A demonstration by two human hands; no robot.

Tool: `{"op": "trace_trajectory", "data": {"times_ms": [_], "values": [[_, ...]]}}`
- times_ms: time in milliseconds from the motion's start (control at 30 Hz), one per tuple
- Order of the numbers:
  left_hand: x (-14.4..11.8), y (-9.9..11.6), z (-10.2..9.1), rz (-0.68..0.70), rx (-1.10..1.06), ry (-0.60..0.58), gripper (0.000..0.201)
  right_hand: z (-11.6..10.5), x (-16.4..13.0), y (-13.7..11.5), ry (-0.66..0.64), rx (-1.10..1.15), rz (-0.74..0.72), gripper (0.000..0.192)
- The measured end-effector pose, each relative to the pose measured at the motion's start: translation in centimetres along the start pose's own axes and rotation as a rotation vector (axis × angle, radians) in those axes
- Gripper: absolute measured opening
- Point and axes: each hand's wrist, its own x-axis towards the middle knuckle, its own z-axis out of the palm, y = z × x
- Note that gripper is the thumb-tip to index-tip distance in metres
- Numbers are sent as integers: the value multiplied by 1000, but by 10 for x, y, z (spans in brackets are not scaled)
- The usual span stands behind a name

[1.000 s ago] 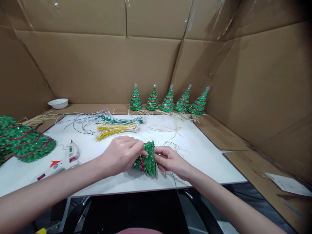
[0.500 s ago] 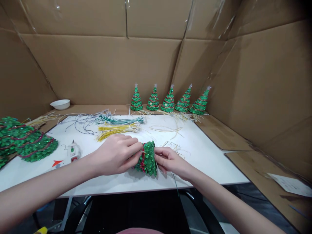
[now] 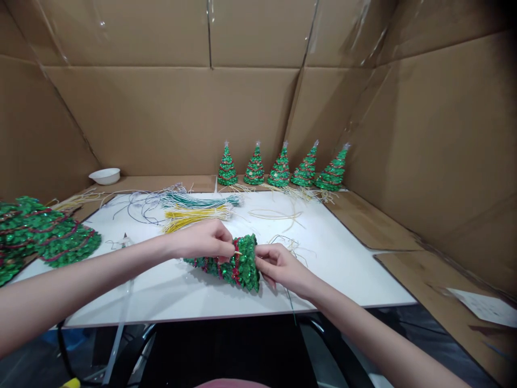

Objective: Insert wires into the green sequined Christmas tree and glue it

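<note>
A small green sequined Christmas tree point(image 3: 245, 264) with red garland lies on its side above the front of the white table, tip to the left, base to the right. My left hand point(image 3: 204, 238) is closed above its side, thumb and forefinger pinching a thin pale wire point(image 3: 239, 253) whose short end shows against the garland. My right hand point(image 3: 278, 263) grips the tree at its base rim; some of its fingertips are hidden behind the rim. A dark green wire point(image 3: 291, 304) hangs below the right hand over the table's edge.
Bundles of green wires point(image 3: 194, 201) and yellow wires point(image 3: 197, 215) lie mid-table. Several finished trees point(image 3: 280, 168) stand along the back. Larger trees point(image 3: 67, 240) lie at left, near a white bowl point(image 3: 105, 176). A glue gun's nozzle point(image 3: 125, 237) shows behind my left forearm. Cardboard walls point(image 3: 161, 118) surround the table.
My left hand has lifted off the tree's body and curled into a pinch, uncovering more of the tree toward its tip. My right hand has stayed at the base.
</note>
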Motion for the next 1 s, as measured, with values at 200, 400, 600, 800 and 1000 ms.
{"op": "trace_trajectory", "data": {"times_ms": [200, 400, 600, 800, 1000], "values": [[3, 7, 2, -77, -5, 34, 21, -2, 2, -1, -21, 16, 8, 36], [4, 15, 8, -120, 73, 124, 19, -1, 2, 0, -19, 7, 8, 36], [1, 9, 9, -58, 64, 139, 20, 1, -1, -1, -7, -31, 2, 33], [-13, -7, 0, 58, -177, 47, 39, 1, -2, -1, -5, -20, 31, 35], [-23, -28, -6, 93, -365, -2, 41, 0, -2, -3, -7, -36, 38, 34]]}}
